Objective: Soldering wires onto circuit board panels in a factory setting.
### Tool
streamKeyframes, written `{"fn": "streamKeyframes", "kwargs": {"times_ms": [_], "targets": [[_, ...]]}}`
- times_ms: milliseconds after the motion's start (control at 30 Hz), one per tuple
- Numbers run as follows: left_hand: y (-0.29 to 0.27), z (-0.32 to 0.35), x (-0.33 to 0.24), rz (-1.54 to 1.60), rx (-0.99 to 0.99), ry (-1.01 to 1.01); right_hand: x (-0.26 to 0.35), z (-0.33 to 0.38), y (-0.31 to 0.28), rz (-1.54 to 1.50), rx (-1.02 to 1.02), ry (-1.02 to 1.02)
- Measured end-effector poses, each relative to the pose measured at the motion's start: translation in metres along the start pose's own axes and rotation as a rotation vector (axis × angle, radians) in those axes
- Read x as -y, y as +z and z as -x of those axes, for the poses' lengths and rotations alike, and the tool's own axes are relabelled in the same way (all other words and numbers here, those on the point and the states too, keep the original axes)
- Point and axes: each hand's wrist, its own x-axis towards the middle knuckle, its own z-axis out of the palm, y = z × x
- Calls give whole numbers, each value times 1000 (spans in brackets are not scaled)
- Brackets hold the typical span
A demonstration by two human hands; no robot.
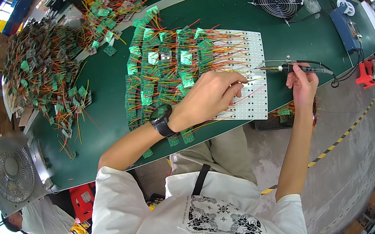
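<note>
My right hand (302, 82) grips a soldering iron (292, 68) with a black handle, a thin metal feed arm and a cable. Its tip points left, over the edge of a white perforated plate (262, 101). My left hand (211, 95), a black watch on its wrist, rests over the plate; its thumb and index finger close around what looks like a thin wire (253, 79), just below the iron's tip. Rows of small green circuit boards (146, 94) with red and yellow wires lie left of and under my left hand. Wire ends spread across the plate.
A large heap of wired boards (41, 65) stands at the left; more lie at the back. A black fan (278, 0) is at the back right, near a blue box with a solder spool (346, 25). A grey fan (11, 165) and a seated person (46, 218) are at the left.
</note>
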Motion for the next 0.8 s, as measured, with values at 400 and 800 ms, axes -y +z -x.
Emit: {"fn": "streamKeyframes", "kwargs": {"times_ms": [400,800], "targets": [[24,0,25,-479,-69,178,4,7,3,80,-22,-121],[26,2,30,-409,-195,198,-1,7,-9,102,167,-30]]}}
